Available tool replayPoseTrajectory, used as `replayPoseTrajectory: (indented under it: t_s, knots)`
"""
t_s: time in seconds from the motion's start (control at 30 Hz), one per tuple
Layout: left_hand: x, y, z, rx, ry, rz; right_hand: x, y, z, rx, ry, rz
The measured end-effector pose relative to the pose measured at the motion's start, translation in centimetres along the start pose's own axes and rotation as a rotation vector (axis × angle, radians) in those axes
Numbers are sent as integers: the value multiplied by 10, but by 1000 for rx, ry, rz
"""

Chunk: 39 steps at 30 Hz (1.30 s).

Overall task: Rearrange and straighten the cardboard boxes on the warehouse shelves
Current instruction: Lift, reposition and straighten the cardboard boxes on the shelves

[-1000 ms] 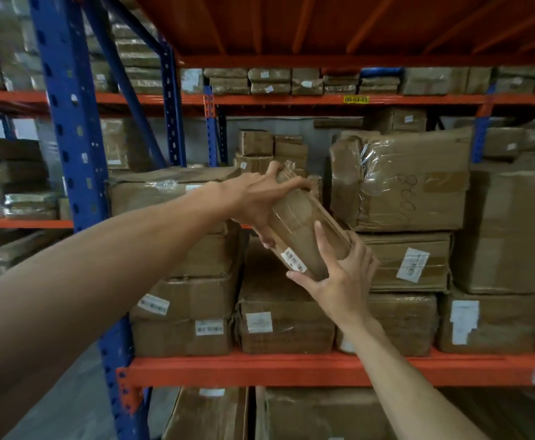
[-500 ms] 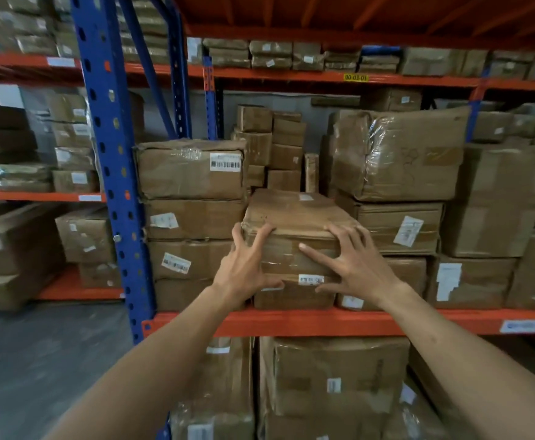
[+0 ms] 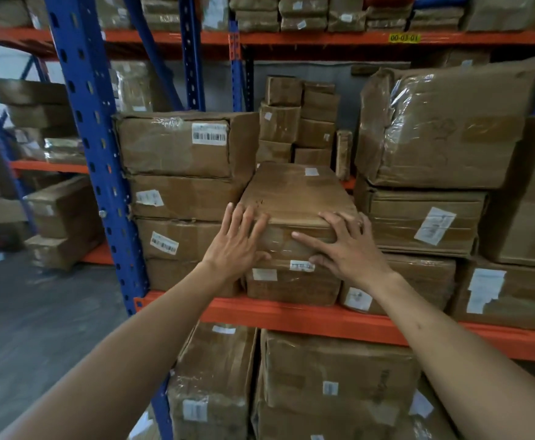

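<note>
The flat brown cardboard box, taped and carrying small white labels, lies on top of a lower brown box in the middle stack of the orange steel shelf. It sits between a tall left stack, whose top is a big barcode-labelled carton, and a right stack crowned by a large plastic-wrapped carton.

The step in hand looks like squaring this box into its slot. The left hand lies flat on the front left corner, its fingers spread and reaching over the top edge. The right hand covers the front right corner, fingers splayed, the thumb lying under along the front face. Neither hand closes around anything; both press open-palmed.

To do it well, I would judge an even push from both palms best, so that the front face ends parallel with the shelf's orange lip and level with the box beneath.

Room is tight. The left edge touches or nearly touches the left stack; a narrow gap shows on the right. Behind stand small stacked brown cartons, so travel backward seems limited, and a hard shove might topple them.
</note>
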State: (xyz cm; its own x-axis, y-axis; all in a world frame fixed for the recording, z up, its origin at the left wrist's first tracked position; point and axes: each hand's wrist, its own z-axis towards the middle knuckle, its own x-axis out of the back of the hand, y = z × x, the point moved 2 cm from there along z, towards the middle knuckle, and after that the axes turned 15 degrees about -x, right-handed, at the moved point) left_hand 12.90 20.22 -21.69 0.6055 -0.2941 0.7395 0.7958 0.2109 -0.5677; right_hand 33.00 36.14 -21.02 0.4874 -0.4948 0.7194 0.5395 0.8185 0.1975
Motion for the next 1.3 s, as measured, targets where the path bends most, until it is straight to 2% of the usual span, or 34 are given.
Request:
replayPoseTrajectory:
  t_s: [0.2, 0.53, 0.7, 0.8, 0.93, 1.07, 1.3]
  knots:
    - [-10, -5, 18, 42, -73, 56, -27, 11, 19, 35, 16, 47]
    - [-18, -13, 49, 115, -198, 81, -48, 21, 47, -33, -231, -51]
    - [-6, -10, 55, 131, -229, 28, -28, 15, 44, -54, -374, 57]
    - [10, -20, 60, 91, -270, -55, -8, 26, 32, -115, -261, 237]
    - [44, -36, 78, 42, -304, -93, 25, 69, 13, -437, -37, 482]
    - [99, -36, 117, 44, -154, -236, 58, 119, -4, -722, 112, 640]
    - [189, 7, 199, -54, 101, -395, 81, 184, -28, -961, 208, 855]
